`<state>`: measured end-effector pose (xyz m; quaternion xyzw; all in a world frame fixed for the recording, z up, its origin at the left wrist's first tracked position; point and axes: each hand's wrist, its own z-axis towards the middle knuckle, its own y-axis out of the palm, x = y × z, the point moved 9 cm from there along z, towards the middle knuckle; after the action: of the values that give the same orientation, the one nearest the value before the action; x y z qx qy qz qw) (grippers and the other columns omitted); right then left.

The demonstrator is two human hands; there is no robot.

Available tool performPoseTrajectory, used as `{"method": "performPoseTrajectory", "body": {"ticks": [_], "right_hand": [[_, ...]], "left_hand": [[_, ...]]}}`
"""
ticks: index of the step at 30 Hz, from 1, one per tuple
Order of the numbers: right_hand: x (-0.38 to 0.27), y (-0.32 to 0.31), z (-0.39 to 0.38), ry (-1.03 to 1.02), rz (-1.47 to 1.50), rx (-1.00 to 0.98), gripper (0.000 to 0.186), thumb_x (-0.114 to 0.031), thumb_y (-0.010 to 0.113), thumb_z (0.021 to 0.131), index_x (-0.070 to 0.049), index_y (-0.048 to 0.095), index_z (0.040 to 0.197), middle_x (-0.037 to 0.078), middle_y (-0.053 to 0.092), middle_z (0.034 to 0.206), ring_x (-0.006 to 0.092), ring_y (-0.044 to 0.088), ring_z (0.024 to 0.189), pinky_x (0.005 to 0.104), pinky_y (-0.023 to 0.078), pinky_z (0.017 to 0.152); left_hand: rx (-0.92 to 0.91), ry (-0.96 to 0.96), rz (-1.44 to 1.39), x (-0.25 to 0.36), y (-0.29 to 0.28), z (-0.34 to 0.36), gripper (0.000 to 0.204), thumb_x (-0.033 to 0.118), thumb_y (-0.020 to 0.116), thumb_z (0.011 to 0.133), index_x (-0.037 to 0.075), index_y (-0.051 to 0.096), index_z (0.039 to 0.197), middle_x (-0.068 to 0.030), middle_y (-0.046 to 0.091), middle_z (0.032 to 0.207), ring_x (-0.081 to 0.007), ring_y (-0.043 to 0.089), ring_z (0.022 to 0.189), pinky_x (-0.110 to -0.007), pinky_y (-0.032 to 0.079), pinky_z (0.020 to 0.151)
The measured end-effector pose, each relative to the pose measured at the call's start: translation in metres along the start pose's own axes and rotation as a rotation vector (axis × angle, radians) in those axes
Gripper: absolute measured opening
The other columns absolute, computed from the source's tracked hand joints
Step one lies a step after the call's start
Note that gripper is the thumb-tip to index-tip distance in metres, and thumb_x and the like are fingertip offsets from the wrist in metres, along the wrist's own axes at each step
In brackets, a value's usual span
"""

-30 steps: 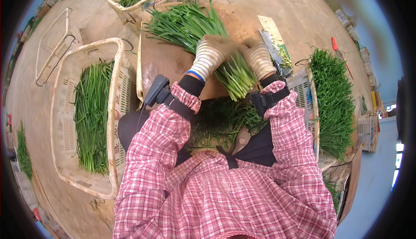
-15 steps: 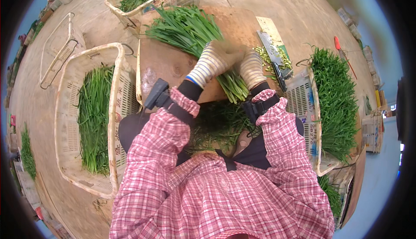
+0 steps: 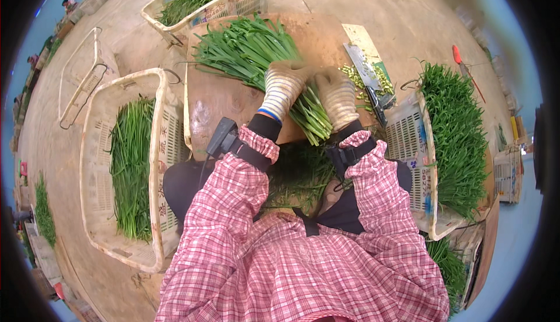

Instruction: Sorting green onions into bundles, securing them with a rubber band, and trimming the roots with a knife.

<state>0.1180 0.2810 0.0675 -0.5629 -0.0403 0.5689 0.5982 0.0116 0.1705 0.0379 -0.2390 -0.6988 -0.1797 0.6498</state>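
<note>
A thick bunch of Chinese chives (image 3: 251,48) lies slantwise over a brown board, its leaves toward the far left and its pale cut stems (image 3: 310,118) toward me. My left hand (image 3: 286,83), in a striped knit glove, is closed round the middle of the bunch. On the other side of the stems, my right hand (image 3: 336,93), gloved alike, has its fingers curled in close to the left fingers. Whatever those right fingertips hold is hidden. To the right of that hand rests a cleaver (image 3: 363,68) among chopped pale stem ends (image 3: 382,80).
Plastic crates of greens surround the brown board (image 3: 213,103): a left crate (image 3: 157,205), a right crate (image 3: 429,170) and a far crate (image 3: 169,27). An empty-looking crate (image 3: 87,83) stands far left. A red-handled tool (image 3: 457,53) lies on the floor at right. Loose leaves (image 3: 291,176) lie below the board.
Both hands have shifted slightly toward me, the left one turning more upright around the bunch. The right fingers have drawn a little apart from the left. The whole view has tilted slightly.
</note>
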Motion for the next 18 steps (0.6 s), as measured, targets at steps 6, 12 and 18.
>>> {"method": "performPoseTrajectory", "body": {"ticks": [6, 12, 18], "right_hand": [[0.013, -0.003, 0.003, 0.067, 0.194, -0.087, 0.020, -0.024, 0.071, 0.088, -0.004, 0.074, 0.093, 0.023, 0.070, 0.084, 0.0408, 0.069, 0.082, 0.0448, 0.054, 0.073], [0.012, -0.004, 0.018, 0.123, 0.058, -0.174, 0.031, -0.033, 0.073, 0.081, -0.006, 0.076, 0.095, 0.023, 0.072, 0.090, 0.0389, 0.070, 0.090, 0.0443, 0.055, 0.081], [-0.001, -0.004, 0.023, 0.107, -0.115, -0.271, 0.031, -0.036, 0.072, 0.082, -0.008, 0.077, 0.095, 0.022, 0.072, 0.091, 0.0383, 0.071, 0.091, 0.0457, 0.055, 0.082]], "left_hand": [[-0.015, 0.251, 0.441, 0.007, 0.017, 0.010, 0.032, 0.025, 0.070, 0.088, 0.004, 0.075, 0.112, -0.0187, 0.074, 0.086, -0.0229, 0.072, 0.079, -0.035, 0.055, 0.076], [-0.144, 0.363, 0.433, 0.004, 0.027, 0.005, 0.043, 0.021, 0.068, 0.088, 0.002, 0.063, 0.127, -0.0199, 0.074, 0.105, -0.0260, 0.072, 0.096, -0.036, 0.055, 0.085], [-0.018, 0.305, 0.346, 0.009, 0.017, -0.012, 0.041, 0.022, 0.074, 0.083, 0.000, 0.068, 0.117, -0.0169, 0.075, 0.105, -0.0250, 0.073, 0.096, -0.036, 0.056, 0.085]]}}
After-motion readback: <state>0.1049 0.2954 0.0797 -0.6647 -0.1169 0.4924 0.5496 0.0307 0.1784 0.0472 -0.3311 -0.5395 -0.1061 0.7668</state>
